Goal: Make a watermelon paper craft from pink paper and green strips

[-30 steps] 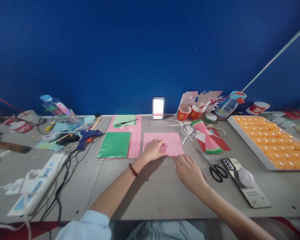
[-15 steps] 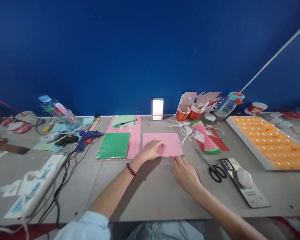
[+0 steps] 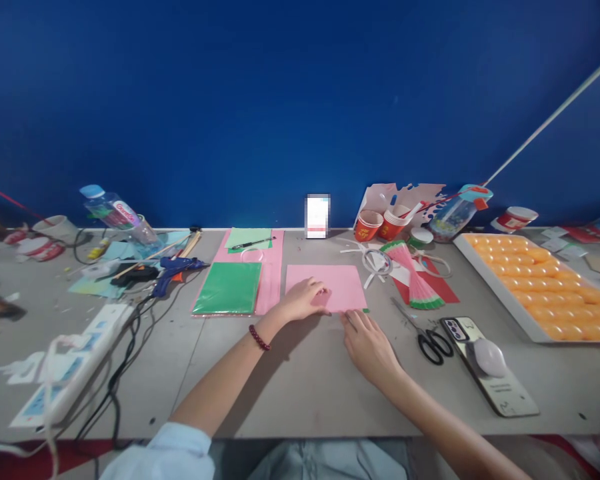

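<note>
A pink sheet of paper [image 3: 340,283] lies on the grey table in front of me. My left hand [image 3: 305,299] is over its lower left part, fingers curled in a pinch at the near edge. My right hand [image 3: 365,340] presses its closed fingertips on the same edge, towards the right corner. A small green strip [image 3: 366,311] peeks out just beyond those fingers. The rest of that edge is hidden under both hands. To the right of my right hand lie black-handled scissors [image 3: 430,343]. A pink and green pleated paper fan [image 3: 414,277] is further back.
On the left are a green paper pack [image 3: 229,288], a blue glue gun [image 3: 173,270] and a power strip [image 3: 75,367] with cables. At right lie a phone [image 3: 500,383] and a tray of orange balls [image 3: 535,337]. Red paper cups [image 3: 367,225] stand at the back.
Both hands stay almost in place at the near edge of the pink paper. My right fingers have shifted very slightly left, and a bit more of the green strip shows.
</note>
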`<state>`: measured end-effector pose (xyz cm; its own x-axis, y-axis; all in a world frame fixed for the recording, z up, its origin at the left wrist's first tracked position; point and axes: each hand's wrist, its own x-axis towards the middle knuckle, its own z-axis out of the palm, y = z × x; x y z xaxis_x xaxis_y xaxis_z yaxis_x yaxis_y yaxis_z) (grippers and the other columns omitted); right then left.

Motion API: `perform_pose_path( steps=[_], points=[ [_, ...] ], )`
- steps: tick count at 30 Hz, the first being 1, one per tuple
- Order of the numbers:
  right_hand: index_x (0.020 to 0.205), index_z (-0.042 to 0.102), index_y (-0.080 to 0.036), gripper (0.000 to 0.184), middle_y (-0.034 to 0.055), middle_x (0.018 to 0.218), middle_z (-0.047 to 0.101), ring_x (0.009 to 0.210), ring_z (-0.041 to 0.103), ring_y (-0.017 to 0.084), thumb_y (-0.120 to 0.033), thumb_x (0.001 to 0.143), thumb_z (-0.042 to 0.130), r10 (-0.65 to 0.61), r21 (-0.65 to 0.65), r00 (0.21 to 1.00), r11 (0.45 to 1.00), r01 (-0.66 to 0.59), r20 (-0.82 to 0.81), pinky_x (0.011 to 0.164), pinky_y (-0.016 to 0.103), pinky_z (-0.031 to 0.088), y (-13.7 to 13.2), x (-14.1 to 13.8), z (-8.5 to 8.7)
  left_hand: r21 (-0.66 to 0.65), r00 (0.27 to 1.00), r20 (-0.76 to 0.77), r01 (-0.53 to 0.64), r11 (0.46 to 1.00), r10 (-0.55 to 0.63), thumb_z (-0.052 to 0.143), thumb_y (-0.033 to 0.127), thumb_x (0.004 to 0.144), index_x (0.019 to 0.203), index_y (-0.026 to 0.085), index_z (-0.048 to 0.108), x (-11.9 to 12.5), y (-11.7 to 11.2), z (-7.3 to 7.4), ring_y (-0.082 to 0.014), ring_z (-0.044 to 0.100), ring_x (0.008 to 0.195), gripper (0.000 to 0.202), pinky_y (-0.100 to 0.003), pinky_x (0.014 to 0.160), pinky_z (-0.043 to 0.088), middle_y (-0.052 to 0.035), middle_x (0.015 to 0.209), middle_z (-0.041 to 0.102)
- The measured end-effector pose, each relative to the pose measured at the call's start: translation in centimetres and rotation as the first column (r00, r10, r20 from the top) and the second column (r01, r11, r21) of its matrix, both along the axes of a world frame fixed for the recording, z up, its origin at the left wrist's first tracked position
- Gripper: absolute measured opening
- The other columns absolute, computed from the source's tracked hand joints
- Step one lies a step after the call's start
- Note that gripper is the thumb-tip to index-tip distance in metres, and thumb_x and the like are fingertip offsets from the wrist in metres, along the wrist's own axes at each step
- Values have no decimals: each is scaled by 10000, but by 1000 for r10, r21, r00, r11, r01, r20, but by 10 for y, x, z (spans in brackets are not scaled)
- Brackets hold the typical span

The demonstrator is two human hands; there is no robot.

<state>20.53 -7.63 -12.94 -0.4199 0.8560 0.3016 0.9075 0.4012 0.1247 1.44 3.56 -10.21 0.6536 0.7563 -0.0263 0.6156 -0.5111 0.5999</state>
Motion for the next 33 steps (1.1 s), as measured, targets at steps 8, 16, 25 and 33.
perform_pose_path(
  steps=[8,16,25,33],
  points=[
    [1160,601,-105,368,128,1053,642,1003,579,244,-41,819,480,4,21,1000,1000,-4,-6,868,354,497,0,-1,-5,-118,999,31,18,993,-14,749,347,727,1163,214,592,-20,0,4,-213,593,1018,481,-293,875,466,-63,1165,559],
    [1170,595,-98,371,120,1019,641,949,582,247,-69,805,537,-9,0,1000,1000,9,11,838,362,496,1,-2,-5,-138,997,69,37,990,-28,739,279,732,1162,211,606,-23,0,1,-204,589,967,455,-304,876,466,-62,1147,544],
    [1235,568,-168,449,102,1056,624,970,554,259,-70,798,548,8,-17,1000,1000,-7,15,823,379,472,1,-4,0,-172,993,121,26,985,-6,753,270,730,1172,212,596,-24,-2,0,-212,570,998,473,-329,912,450,-65,1146,534],
    [1219,584,-162,411,116,1045,628,964,553,268,-88,816,543,0,-43,1000,999,0,6,832,401,462,3,-4,0,-119,994,109,14,993,-1,687,362,803,1180,215,579,-24,-6,-1,-213,559,1002,419,-329,903,451,-68,1146,527]
  ],
)
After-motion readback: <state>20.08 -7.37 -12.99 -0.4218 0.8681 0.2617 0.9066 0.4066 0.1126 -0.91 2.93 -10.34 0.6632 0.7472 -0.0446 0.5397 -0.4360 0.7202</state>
